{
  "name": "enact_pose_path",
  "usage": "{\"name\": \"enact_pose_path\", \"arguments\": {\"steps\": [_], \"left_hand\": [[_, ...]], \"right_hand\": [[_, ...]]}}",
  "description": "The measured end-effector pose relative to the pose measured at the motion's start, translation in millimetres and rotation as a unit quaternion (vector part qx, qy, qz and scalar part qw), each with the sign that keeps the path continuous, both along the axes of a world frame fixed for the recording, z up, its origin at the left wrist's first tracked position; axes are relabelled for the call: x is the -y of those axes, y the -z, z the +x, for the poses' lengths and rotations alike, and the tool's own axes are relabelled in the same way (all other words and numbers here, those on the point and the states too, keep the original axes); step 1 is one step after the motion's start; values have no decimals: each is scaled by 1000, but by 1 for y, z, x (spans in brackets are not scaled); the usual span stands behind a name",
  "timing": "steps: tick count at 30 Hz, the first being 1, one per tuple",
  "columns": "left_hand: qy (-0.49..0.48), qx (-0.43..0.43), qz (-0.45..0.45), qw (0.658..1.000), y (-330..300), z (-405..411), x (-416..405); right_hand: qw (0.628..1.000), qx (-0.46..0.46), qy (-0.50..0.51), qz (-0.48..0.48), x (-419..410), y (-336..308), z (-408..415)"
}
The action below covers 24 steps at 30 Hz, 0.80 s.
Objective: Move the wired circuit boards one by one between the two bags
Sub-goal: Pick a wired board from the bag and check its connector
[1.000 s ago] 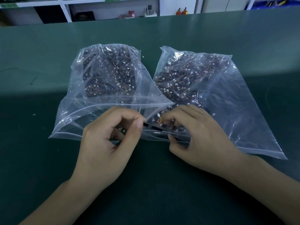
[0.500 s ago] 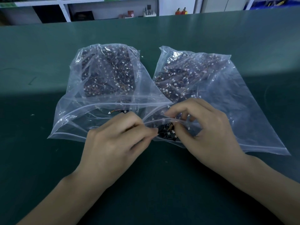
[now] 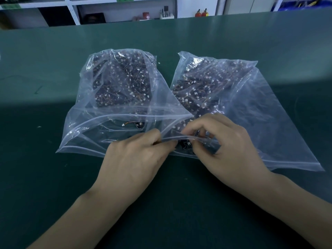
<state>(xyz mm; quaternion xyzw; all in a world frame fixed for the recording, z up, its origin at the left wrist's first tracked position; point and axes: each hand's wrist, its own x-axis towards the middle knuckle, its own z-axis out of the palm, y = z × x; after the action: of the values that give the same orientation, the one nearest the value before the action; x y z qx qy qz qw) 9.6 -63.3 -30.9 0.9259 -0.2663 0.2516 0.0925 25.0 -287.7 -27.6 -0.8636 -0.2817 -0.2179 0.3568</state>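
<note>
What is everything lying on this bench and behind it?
left bag: one, clear plastic, mouth open, left of centre.
right bag: one, clear plastic, right of centre, mouth edge held.
wired circuit boards: many, dark with white connectors, heaped in both bags.
bench: one, dark green.
shelving: white, far edge, small items too blurred to name.
left hand: pinches right bag's mouth edge.
right hand: fingers curled at the same mouth; grip contents unclear.

1. A dark green worktop carries everything.
2. The left clear zip bag of wired circuit boards lies flat on it.
3. The right clear zip bag lies just beside, their near corners overlapping.
</note>
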Motion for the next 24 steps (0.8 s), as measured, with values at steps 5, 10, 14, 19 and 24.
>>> {"name": "enact_pose_path", "arguments": {"steps": [5,10,14,19,24], "left_hand": [[52,-38,-88,994,-5,0,-9],[-76,-55,-80,992,-9,3,-28],[-129,-78,-101,983,-9,12,-44],[-139,-146,-83,976,-10,16,-58],[-132,-166,-54,976,-13,16,-57]], "right_hand": [[999,-26,-3,-33,-1,1,-1],[997,-42,-5,-60,-3,1,-3],[997,-46,-13,-56,-3,0,-5],[997,-51,-10,-53,-3,-1,-6],[997,-50,-6,-56,-3,0,-5]]}}
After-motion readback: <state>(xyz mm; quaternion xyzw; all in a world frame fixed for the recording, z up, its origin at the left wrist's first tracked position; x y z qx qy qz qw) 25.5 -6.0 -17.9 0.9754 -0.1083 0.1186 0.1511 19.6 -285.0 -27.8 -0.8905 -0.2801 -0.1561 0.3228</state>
